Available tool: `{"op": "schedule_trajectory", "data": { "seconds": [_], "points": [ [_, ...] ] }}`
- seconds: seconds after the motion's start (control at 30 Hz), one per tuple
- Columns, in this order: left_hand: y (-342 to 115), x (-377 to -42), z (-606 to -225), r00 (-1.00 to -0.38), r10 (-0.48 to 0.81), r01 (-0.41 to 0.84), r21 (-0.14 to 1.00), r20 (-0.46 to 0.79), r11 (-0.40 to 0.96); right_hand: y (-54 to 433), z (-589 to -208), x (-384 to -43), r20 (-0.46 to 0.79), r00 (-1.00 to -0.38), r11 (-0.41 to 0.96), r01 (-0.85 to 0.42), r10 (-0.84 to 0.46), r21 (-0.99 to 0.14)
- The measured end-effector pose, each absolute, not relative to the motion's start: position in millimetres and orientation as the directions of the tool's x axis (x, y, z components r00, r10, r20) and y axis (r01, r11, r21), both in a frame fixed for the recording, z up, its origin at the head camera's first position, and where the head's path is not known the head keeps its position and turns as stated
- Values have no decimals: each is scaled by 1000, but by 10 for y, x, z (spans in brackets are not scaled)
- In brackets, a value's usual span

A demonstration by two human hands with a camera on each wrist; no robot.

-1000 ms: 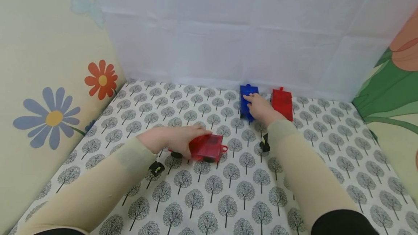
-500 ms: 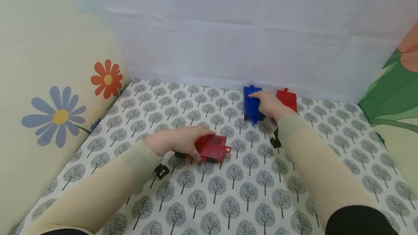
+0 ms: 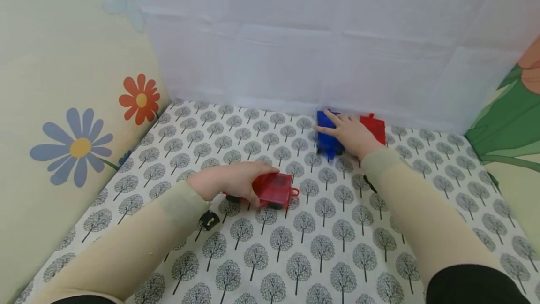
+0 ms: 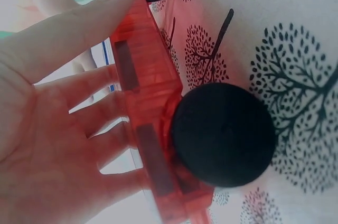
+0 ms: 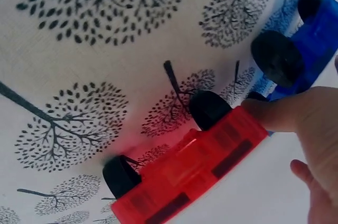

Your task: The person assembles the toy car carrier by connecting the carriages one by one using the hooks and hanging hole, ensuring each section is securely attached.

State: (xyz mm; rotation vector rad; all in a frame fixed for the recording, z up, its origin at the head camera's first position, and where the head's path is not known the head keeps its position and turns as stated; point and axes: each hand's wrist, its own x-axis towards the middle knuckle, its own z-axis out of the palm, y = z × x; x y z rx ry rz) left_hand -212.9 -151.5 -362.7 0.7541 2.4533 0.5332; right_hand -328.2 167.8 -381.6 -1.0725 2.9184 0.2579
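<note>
Head view shows the left hand clamped on the nearer red toy car, which lies on the tree-patterned cloth between its thumb and fingers. Well apart from it, farther forward and to the right, the right hand has its fingers spread over the blue toy car, but I cannot tell how firmly they touch. Just beside, the farther red toy car is partly hidden behind this hand.

On the cloth, the front wagon lies left; behind, the second wagon, with the third wagon seemingly just rightward.
</note>
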Motion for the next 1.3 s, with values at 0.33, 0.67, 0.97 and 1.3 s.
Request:
{"op": "schedule_trajectory", "data": {
  "seconds": [0.33, 0.67, 0.97, 1.3],
  "points": [
    [-1504, -2113, -3617, -713, 607, 411, 491, -352, 768, 1677, -3876, -3290, -68, -729, 710, -681, -681, 180],
    [-1519, -2104, -3640, -715, 609, 417, 490, -344, 766, 1657, -3809, -3269, -55, -674, 645, -724, -736, 246],
    [-1525, -2119, -3643, -714, 610, 434, 467, -343, 770, 1570, -3790, -3263, -16, -661, 630, -721, -750, 289],
    [-1531, -2126, -3641, -716, 608, 451, 438, -342, 777, 1447, -3687, -3279, 60, -649, 641, -727, -758, 246]
  ]
}}
